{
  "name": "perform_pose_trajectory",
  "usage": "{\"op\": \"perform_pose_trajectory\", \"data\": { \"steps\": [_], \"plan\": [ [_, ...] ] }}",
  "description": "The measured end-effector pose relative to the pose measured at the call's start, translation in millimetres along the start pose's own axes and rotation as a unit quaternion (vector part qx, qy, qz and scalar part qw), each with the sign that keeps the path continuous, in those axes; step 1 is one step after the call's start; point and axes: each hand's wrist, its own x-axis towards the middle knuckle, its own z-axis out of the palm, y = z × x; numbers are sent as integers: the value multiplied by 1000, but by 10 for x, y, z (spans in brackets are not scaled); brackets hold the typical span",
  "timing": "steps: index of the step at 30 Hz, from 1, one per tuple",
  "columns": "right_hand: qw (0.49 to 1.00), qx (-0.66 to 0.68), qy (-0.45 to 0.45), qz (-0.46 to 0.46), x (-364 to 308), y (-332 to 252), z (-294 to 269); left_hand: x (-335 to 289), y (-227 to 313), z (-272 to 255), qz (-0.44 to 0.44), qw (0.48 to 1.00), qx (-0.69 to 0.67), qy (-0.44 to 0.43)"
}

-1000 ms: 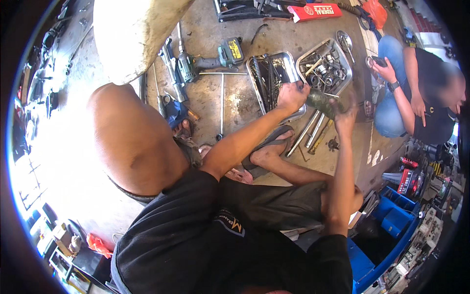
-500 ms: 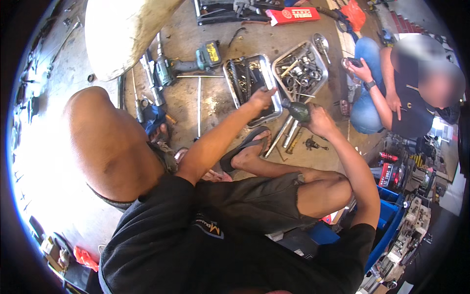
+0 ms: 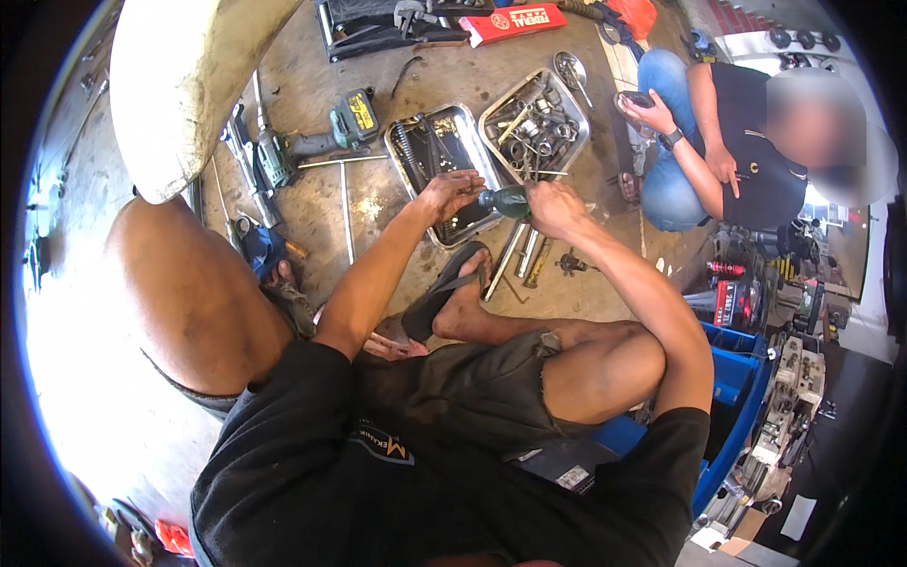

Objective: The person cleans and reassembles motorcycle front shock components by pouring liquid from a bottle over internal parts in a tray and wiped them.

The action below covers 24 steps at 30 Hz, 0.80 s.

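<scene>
Over the rectangular, shiny metal tray (image 3: pixel 475 140) at upper centre, the left hand (image 3: pixel 451 195) extends its fingers loosely, visibly gripping nothing, while just beside it the right hand (image 3: pixel 557 208) wraps the green bottle (image 3: pixel 511 201), neck leftward. A steady wrist and slow tilt seem wise; the rounded, glossy body looks slick.
</scene>
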Motion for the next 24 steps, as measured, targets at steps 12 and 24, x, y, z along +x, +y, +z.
{"op": "perform_pose_trajectory", "data": {
  "steps": [12, 24],
  "plan": [
    [999, -6, 46, -1, 96, -66, -81, -201, 147, 126, -19, 998, -53, -15],
    [1000, 11, 27, 4, 145, -115, -147, 13, 51, -187, -46, 991, -52, 115]
  ]
}}
